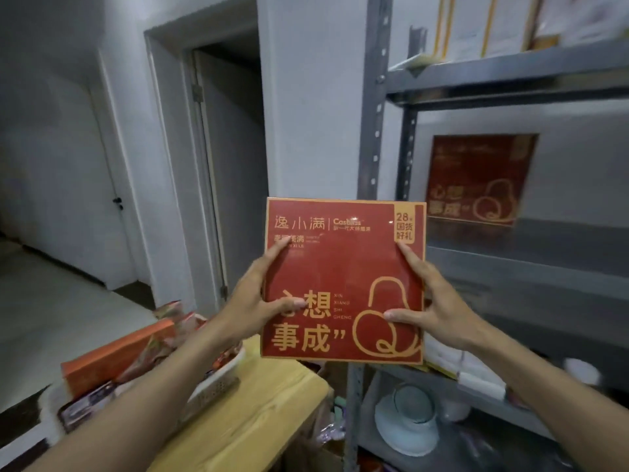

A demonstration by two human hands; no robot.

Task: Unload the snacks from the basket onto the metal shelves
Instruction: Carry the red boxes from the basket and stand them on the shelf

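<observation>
I hold a flat red snack box (343, 267) with gold lettering upright in front of me, at the left post of the grey metal shelves (510, 260). My left hand (258, 301) grips its left edge, thumb on the front. My right hand (432, 304) grips its right edge the same way. A matching red box (476, 178) leans against the wall at the back of the middle shelf. The white basket (218, 386) sits at lower left on a wooden table, holding an orange box (115, 356) and several snack packets.
The wooden table (258, 417) stands left of the shelf post. White and yellow boxes (490, 22) fill the top shelf. White bowls (408, 420) sit on a lower shelf. A dark open doorway (231, 165) lies behind, with a white door further left.
</observation>
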